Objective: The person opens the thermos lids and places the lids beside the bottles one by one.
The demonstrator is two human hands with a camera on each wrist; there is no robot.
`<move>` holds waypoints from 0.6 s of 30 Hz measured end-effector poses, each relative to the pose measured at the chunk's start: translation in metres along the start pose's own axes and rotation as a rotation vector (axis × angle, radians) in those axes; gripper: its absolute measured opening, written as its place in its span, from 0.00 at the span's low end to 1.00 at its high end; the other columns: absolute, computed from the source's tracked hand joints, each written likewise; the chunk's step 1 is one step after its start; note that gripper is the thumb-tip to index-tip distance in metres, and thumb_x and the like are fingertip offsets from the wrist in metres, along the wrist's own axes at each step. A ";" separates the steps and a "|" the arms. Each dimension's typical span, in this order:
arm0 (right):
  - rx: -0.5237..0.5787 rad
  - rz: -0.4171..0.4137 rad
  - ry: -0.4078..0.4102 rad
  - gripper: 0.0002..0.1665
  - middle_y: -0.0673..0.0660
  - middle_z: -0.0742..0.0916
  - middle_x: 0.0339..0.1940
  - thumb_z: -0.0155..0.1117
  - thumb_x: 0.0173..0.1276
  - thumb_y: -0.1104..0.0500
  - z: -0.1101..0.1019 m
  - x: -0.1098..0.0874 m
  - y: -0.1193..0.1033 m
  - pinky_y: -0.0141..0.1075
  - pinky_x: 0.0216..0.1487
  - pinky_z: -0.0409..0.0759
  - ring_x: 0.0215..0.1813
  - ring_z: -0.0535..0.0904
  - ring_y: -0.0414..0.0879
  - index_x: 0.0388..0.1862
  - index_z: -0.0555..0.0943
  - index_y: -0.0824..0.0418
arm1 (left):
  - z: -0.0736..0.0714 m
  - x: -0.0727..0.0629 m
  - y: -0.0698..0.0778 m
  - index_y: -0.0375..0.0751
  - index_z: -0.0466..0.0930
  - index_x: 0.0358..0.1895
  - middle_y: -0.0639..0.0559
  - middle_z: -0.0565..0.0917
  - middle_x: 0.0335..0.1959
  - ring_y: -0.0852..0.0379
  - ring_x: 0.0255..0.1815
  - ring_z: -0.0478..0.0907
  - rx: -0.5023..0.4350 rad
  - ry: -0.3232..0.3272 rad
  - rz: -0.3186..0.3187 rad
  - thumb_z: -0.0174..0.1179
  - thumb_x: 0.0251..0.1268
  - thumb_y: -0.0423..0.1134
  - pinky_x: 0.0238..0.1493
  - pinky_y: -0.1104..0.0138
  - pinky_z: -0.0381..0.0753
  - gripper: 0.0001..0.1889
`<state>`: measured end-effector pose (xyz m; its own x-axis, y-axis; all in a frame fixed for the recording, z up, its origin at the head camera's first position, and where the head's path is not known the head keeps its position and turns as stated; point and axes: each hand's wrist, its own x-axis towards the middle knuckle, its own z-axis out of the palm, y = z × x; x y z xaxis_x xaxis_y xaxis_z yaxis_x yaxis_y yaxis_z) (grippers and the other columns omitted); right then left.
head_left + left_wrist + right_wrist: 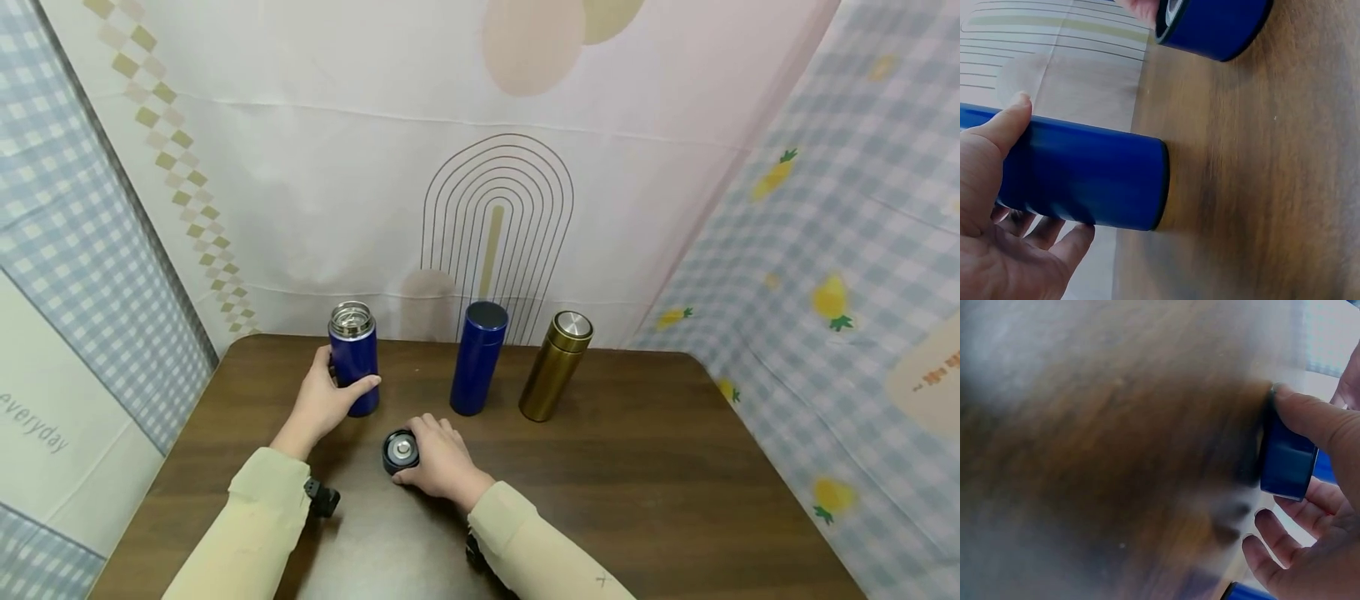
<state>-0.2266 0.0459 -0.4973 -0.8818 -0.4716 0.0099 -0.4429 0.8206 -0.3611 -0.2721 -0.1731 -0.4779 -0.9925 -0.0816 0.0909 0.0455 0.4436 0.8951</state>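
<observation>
Upright at the back left of a brown wood-grain table [645, 475], wrapped by the thumb and fingers of the left hand [322, 404]: an uncapped blue bottle [352, 358], shiny metal mouth bare. Pinched between the thumb and fingers of the right hand [442, 458], nearer the camera and just right of the bottle: a blue lid [401, 451], inner face up; impossible to tell whether touching the wood or just above it.

For the bottle, probably stiff, fairly weighty and slick-coated, best held round the mid-body, clear of the rim. For the lid, likely light and hard, best pinched across the outer wall.

Farther right, both upright: a capped blue bottle [477, 358] and a gold bottle [553, 367]. Underneath, smooth dark grain with a pale sheen toward the front. Behind, a white cloth [337, 183] printed with arches; to the right, a checked cloth [817, 208] dotted with pineapples.
</observation>
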 end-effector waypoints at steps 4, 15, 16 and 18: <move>-0.013 -0.008 0.008 0.40 0.48 0.78 0.49 0.78 0.49 0.42 -0.001 0.000 0.001 0.41 0.51 0.72 0.48 0.72 0.47 0.59 0.75 0.55 | 0.001 0.003 -0.001 0.42 0.51 0.71 0.36 0.66 0.65 0.37 0.63 0.68 0.006 -0.004 0.003 0.68 0.54 0.60 0.59 0.41 0.67 0.48; -0.028 -0.019 0.002 0.40 0.47 0.79 0.48 0.79 0.49 0.42 -0.002 0.002 0.000 0.40 0.49 0.72 0.47 0.72 0.46 0.59 0.76 0.53 | 0.001 0.001 -0.002 0.43 0.51 0.71 0.35 0.66 0.65 0.36 0.64 0.67 -0.011 -0.008 -0.015 0.68 0.56 0.57 0.60 0.41 0.66 0.47; -0.028 -0.020 0.001 0.39 0.47 0.79 0.48 0.79 0.49 0.43 -0.002 0.003 0.000 0.40 0.49 0.72 0.47 0.72 0.46 0.59 0.76 0.53 | 0.001 0.000 -0.002 0.43 0.51 0.71 0.35 0.66 0.65 0.36 0.64 0.67 -0.010 -0.007 -0.014 0.68 0.56 0.58 0.60 0.41 0.66 0.47; -0.022 -0.025 -0.001 0.40 0.47 0.79 0.49 0.79 0.49 0.43 -0.002 0.004 0.000 0.40 0.49 0.72 0.47 0.72 0.46 0.59 0.76 0.53 | 0.000 0.000 -0.002 0.43 0.51 0.72 0.35 0.66 0.65 0.36 0.64 0.67 -0.008 0.000 -0.012 0.68 0.56 0.57 0.60 0.41 0.66 0.47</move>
<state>-0.2299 0.0445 -0.4953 -0.8701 -0.4925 0.0179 -0.4685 0.8153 -0.3402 -0.2722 -0.1737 -0.4799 -0.9930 -0.0871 0.0801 0.0343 0.4356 0.8995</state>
